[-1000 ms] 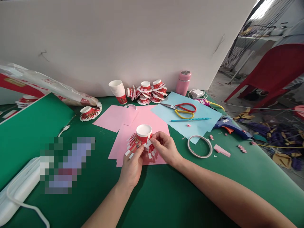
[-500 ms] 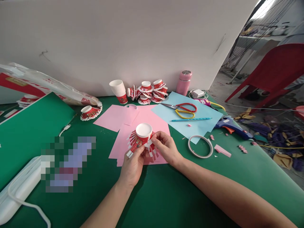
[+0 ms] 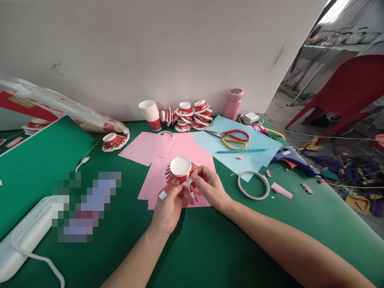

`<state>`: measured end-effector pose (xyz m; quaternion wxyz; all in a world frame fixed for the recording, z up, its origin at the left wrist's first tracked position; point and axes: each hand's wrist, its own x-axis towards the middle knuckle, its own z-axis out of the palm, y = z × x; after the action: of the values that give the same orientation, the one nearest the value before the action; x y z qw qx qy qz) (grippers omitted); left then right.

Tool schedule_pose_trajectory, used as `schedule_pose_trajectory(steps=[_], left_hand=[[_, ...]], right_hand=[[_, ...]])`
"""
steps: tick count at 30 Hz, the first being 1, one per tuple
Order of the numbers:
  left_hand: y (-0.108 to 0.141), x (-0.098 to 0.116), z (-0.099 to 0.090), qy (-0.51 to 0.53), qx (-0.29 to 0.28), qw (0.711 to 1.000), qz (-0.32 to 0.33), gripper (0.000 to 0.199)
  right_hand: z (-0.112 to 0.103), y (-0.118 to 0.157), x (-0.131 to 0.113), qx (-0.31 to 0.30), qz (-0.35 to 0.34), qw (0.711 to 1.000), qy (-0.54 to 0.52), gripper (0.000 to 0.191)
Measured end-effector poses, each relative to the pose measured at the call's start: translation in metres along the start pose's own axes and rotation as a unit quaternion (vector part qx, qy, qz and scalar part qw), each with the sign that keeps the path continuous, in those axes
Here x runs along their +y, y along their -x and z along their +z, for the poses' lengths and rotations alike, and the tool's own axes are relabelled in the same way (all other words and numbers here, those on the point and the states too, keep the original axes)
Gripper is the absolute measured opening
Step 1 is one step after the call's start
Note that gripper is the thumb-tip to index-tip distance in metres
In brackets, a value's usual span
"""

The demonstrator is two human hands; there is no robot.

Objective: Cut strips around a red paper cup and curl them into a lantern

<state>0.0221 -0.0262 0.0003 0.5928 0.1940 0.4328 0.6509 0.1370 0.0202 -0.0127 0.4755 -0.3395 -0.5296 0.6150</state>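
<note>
A red and white paper cup, its side cut into strips that fan outward, is held base up above pink paper sheets. My left hand grips the cup's strips from the near left, thumb on top. On the right, my right hand pinches a strip close to the cup's base between thumb and fingers. The lower fingers of my left hand are partly hidden under the strips.
Behind stand stacked paper cups, a pile of cut cups and a pink flask. Rightward lie scissors and a pencil on blue paper, a tape roll and a glue gun. A power strip lies left.
The cup has turned and tilted slightly in my fingers, so its strips fan differently, with more showing at the upper right. Both hands stay in nearly the same place.
</note>
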Motion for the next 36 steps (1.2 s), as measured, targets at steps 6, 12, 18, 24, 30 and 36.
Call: schedule_pose_trajectory(steps=[6, 12, 18, 24, 30, 36], left_hand=[[0.002, 0.000, 0.000, -0.009, -0.025, 1.000, 0.011, 0.010], [0.002, -0.004, -0.002, -0.026, -0.035, 0.999, 0.008, 0.010], [0.003, -0.006, -0.002, -0.054, -0.033, 0.998, 0.027, 0.029], [0.005, -0.006, -0.005, -0.180, -0.063, 0.975, 0.116, 0.023], [0.007, -0.012, -0.012, -0.205, 0.013, 0.965, 0.163, 0.026], [0.003, -0.015, -0.012, -0.133, 0.073, 0.982, 0.110, 0.028]], right_hand=[[-0.001, -0.002, 0.002, 0.021, 0.023, 0.999, -0.007, 0.031], [-0.001, -0.004, 0.002, 0.051, 0.043, 0.998, -0.023, 0.032], [0.001, -0.003, 0.000, 0.052, 0.061, 0.996, -0.044, 0.031], [0.004, -0.002, -0.003, 0.062, 0.120, 0.986, -0.096, 0.031], [0.007, 0.001, -0.003, 0.032, 0.092, 0.991, -0.091, 0.033], [0.007, 0.004, 0.001, 0.011, 0.009, 1.000, -0.016, 0.034]])
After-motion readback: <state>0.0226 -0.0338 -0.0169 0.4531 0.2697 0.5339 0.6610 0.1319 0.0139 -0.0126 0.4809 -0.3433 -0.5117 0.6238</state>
